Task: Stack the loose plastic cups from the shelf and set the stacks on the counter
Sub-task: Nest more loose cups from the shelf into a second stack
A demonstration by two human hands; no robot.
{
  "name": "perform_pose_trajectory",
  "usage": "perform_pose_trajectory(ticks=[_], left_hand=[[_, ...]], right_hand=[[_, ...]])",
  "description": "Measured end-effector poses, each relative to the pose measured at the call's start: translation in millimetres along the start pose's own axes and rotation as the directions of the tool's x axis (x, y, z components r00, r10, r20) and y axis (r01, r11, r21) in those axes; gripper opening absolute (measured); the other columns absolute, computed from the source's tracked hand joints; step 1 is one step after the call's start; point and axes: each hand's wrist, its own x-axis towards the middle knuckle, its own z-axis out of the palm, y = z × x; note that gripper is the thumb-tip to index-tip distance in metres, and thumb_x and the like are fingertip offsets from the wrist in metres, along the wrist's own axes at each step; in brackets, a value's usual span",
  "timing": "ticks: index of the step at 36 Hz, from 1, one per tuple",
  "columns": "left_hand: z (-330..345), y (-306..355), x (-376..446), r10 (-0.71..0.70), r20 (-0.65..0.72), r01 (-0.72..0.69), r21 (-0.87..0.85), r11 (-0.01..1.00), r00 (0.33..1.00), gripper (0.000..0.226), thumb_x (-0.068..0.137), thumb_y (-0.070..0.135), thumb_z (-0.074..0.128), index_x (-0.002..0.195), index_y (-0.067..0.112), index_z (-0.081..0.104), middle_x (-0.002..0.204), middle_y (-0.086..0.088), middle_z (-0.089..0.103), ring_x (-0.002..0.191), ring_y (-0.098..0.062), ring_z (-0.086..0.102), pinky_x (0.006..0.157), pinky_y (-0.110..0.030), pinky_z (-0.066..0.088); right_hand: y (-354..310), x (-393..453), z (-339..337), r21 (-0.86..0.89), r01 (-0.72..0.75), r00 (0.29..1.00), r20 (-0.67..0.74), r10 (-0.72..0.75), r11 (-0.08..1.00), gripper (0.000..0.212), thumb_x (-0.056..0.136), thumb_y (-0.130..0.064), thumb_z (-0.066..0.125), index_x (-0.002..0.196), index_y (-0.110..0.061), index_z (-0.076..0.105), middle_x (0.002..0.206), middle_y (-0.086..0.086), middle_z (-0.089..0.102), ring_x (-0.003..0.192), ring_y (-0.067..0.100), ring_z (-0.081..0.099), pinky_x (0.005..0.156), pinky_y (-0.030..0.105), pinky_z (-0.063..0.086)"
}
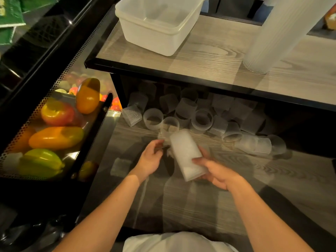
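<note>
Short stack: we see frosted ribbed plastic cups nested into a short stack, tilted above the shelf.
Loose cups: our translucent ribbed loose cups lie scattered, upright and tipped, on the lower wood-grain shelf.
Tall stack: upright tall stack of frosted cups on the wood-grain counter.

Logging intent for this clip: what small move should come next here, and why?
Probably the left hand reaches for the nearest loose cup and slips it onto the short stack that the right hand grips. Many loose cups still lie on the shelf, and the held stack is far shorter than the tall stack on the counter.
</note>
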Motion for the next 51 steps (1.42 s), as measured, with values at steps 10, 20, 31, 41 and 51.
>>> perform_pose_trajectory(ticks=[10,20,31,41,51], left_hand=[[37.7,14.6,0.5,0.049,0.25,-0.147,0.393,0.908,0.967,0.073,0.086,0.03,0.072,0.148,0.033,0.033,0.147,0.005,0.04,0.132,-0.015,0.046,0.109,-0.043,0.043],[59.0,24.9,-16.3,0.085,0.372,-0.275,0.495,0.824,0.925,0.098,0.077,0.042,0.081,0.152,0.03,0.02,0.157,0.003,0.02,0.145,-0.019,0.025,0.118,-0.042,0.03],[76.9,29.0,-20.0,0.144,0.405,-0.336,0.456,0.824,0.903,0.106,0.075,0.042,0.082,0.153,0.035,0.011,0.155,0.004,0.02,0.143,-0.02,0.022,0.116,-0.042,0.028],[32.0,12.9,-18.1,0.046,0.062,-0.043,-0.058,0.997,0.997,0.061,0.087,0.023,0.073,0.139,0.035,0.043,0.137,0.008,0.046,0.113,-0.006,0.054,0.092,-0.026,0.047],[-0.7,33.8,-20.5,-0.095,0.096,0.133,-0.804,0.579,0.991,0.078,0.081,0.07,0.049,0.145,0.025,0.046,0.135,-0.006,0.061,0.119,-0.022,0.059,0.101,-0.036,0.044]], right_hand=[[-2.4,-12.1,-17.6,0.484,-0.009,0.989,-0.127,0.081,0.875,0.073,0.076,-0.046,0.059,0.134,-0.004,0.051,0.118,0.031,0.062,0.082,0.042,0.07,0.071,0.041,0.048],[-10.8,-31.2,-63.1,0.473,0.227,0.941,-0.331,-0.067,0.851,0.082,0.055,-0.044,0.085,0.123,-0.005,0.059,0.114,0.023,0.066,0.101,0.04,0.062,0.065,0.047,0.056],[-10.0,-20.1,-30.4,0.424,0.186,0.943,-0.331,-0.039,0.887,0.066,0.079,-0.039,0.06,0.133,-0.001,0.056,0.107,0.019,0.07,0.097,0.032,0.066,0.094,0.058,0.048],[-8.3,-13.1,-19.1,0.342,0.03,0.983,-0.179,0.033,0.939,0.054,0.084,-0.04,0.064,0.127,-0.009,0.057,0.117,0.021,0.068,0.106,0.035,0.065,0.09,0.05,0.054],[-26.8,-16.3,1.6,-0.498,-0.038,0.999,-0.039,0.021,0.866,0.066,0.084,-0.041,0.074,0.14,-0.054,0.042,0.136,-0.012,0.055,0.122,0.013,0.052,0.106,0.036,0.042]])
